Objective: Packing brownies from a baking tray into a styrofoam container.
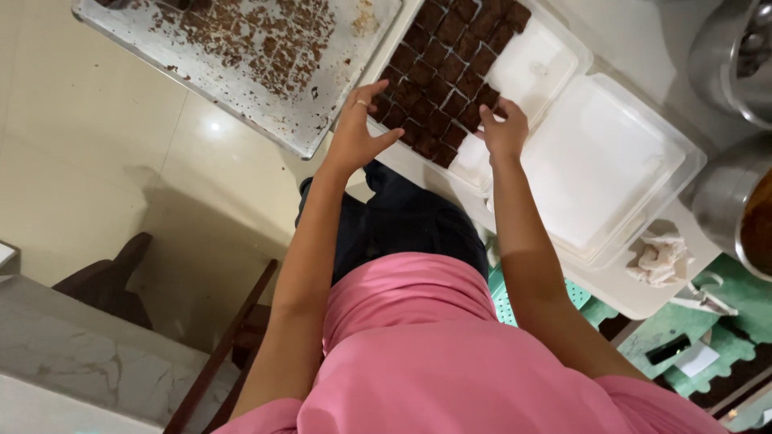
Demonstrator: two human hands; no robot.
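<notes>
Brown squares [438, 76], right fingers [492, 112] pinching one

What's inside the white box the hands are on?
The white box holds rows of brown squares, with its right part bare. The left hand and right hand cover a few near squares.

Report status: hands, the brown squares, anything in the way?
Left hand open at box edge. Right hand fingertips on brown squares in white box. Crumb-covered tray alongside, apart from the hands.
</notes>
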